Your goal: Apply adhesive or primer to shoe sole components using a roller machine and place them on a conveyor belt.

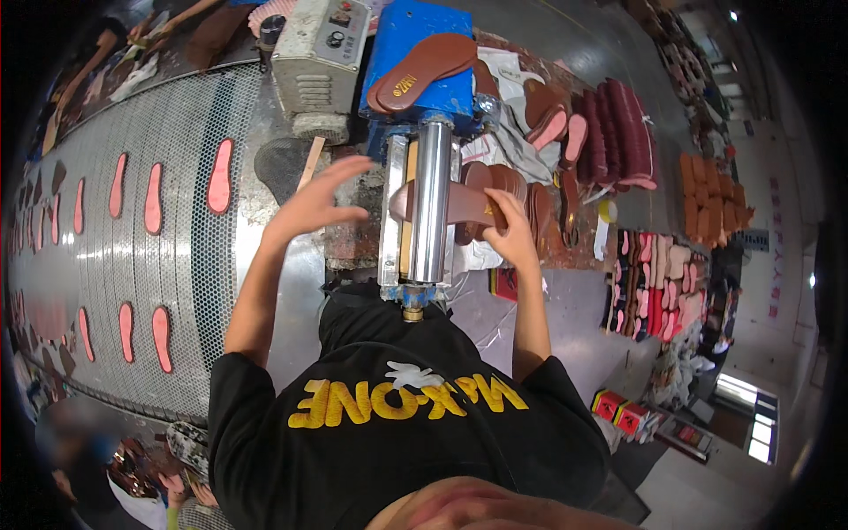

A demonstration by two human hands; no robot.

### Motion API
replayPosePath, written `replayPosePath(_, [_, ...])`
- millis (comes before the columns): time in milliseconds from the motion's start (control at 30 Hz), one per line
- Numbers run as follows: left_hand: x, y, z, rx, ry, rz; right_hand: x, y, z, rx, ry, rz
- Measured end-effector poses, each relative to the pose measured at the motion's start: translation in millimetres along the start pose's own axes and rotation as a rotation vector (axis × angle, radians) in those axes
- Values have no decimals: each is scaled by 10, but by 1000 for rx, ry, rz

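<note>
A brown insole (464, 203) lies across the roller machine, passing beneath its shiny steel roller (430, 194); the toe or heel end pokes out on the left. At the right end, my right hand (514, 231) grips the insole between thumb and fingers. My left hand (320, 203) hovers left of the roller, fingers apart, holding nothing. More brown insoles (424, 66) with gold print rest on the machine's blue housing (455, 19). Beside my right hand, several brown insoles (505, 179) are spread on the worktable.
A mesh conveyor belt (181, 274) carrying pink insoles (221, 177) runs along the left. Behind stands a grey control box (320, 53). Maroon stacks (623, 132) and a tape roll (607, 210) sit to the right. Other people work at the far left and lower left.
</note>
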State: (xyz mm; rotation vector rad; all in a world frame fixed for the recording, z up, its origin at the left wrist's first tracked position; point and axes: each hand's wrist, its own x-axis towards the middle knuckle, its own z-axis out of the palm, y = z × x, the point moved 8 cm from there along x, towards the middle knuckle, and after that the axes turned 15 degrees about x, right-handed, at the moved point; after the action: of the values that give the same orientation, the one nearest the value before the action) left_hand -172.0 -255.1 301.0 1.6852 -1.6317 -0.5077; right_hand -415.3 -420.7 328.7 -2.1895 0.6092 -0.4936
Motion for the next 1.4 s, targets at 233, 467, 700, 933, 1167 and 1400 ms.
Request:
replayPosePath(233, [-88, 245, 103, 371, 63, 82, 314, -347, 89, 229, 26, -111])
replayPosePath(467, [-677, -233, -184, 658, 178, -91, 458, -251, 237, 542, -34, -85])
replayPosePath(700, [-1706, -1281, 766, -561, 153, -466, 641, -430, 418, 638, -116, -108])
replayPosePath(933, [-3129, -1196, 1235, -1490, 985, -583, 662, -752, 513, 565, -162, -128])
replayPosePath(1167, [-4323, -1770, 1207, -1507, 1636, -543, 652, -717, 533, 562, -190, -131])
replayPosePath(1400, [-5446, -1958, 1689, -1360, 1724, -1233, 771, -837, 446, 571, -93, -173])
